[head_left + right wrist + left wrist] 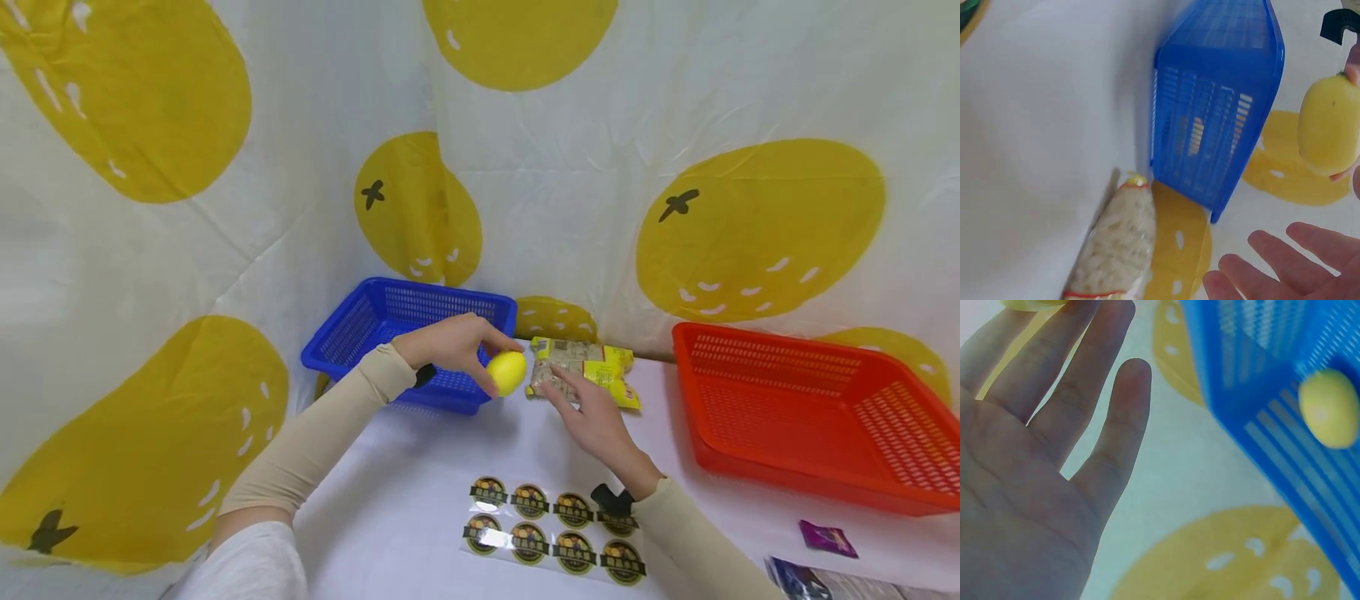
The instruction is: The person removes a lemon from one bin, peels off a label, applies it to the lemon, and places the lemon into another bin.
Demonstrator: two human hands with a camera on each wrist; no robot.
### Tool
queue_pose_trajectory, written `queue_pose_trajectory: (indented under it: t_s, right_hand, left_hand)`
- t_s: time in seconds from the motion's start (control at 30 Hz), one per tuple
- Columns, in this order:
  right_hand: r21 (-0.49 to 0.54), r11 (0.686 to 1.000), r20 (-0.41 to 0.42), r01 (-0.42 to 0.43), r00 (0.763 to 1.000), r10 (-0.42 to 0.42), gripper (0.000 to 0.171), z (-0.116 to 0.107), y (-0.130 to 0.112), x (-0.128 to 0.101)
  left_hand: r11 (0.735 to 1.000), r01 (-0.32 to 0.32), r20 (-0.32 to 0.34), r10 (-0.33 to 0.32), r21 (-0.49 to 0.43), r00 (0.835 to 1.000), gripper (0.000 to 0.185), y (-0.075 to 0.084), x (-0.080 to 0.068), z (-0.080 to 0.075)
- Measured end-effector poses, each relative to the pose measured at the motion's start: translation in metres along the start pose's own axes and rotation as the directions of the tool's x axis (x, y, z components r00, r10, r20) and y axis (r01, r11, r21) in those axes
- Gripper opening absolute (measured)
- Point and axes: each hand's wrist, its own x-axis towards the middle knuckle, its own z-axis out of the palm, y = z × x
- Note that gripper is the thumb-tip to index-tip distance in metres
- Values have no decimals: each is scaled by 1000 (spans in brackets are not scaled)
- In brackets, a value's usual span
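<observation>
- Pinching a yellow lemon-shaped fruit (507, 372) between thumb and fingertips of the left hand (450, 343), just off the near right corner of the blue basket (352, 333).
- Reaching forward with the right hand (592, 417), fingers straight and spread, fingertips touching or just over the clear packet of pale snack pieces (581, 367); cannot tell from the head view which.
- Seen again from the right wrist: same fruit (1329, 125) held in the air beside the blue basket (1219, 112), packet (1119, 244) lying flat on the white cloth close to the basket's corner.
- Showing in the left wrist view: open palm and long fingers (1054, 425) in the foreground, with a second yellow fruit (1330, 407) seemingly already lying inside the basket (1260, 375).
- Judged best handled with the pinch kept firm on the smooth, rounded fruit, lifted clear over the basket rim before any release, then let go low over the mesh floor to stop a roll or bounce.
- Resting farther out: an orange-red basket (810, 408) well to the right, a sheet of round stickers (551, 533) near the wrists, a small purple sachet (827, 537) at the lower right.
</observation>
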Motion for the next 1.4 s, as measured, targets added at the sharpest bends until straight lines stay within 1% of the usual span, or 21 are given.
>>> queue_pose_trajectory:
  t_s: [0.13,0.3,0.47,0.6,0.73,0.97,1.1,1.27,1.4]
  right_hand:
    - [60,998,-4,-6,1000,6,58,-7,9,-6]
    - [157,987,42,-24,999,18,60,-13,18,-10]
    - [240,969,101,-55,994,31,64,-16,31,-14]
    - [275,958,133,-78,990,42,66,-16,39,-17]
    - [305,949,150,-80,988,35,63,-15,47,-18]
    - [331,940,173,-82,985,25,58,-14,60,-19]
    - [344,935,187,-87,982,23,53,-13,67,-20]
    - [336,933,199,-130,978,64,56,-12,71,-22]
    - [328,932,203,-157,975,93,60,-11,72,-22]
  left_hand:
    - [997,-60,12,60,47,998,70,14,8,8]
    - [991,-95,27,93,97,995,72,29,20,19]
    - [984,-121,40,116,128,992,76,38,32,34]
    - [980,-150,39,146,130,989,79,43,40,44]
    - [975,-175,42,171,137,984,80,44,48,56]
    - [972,-177,53,171,156,984,81,45,56,71]
    - [969,-181,58,173,167,983,81,43,61,81]
    - [973,-173,50,168,151,985,82,38,65,94]
    - [978,-161,27,158,136,987,84,34,65,102]
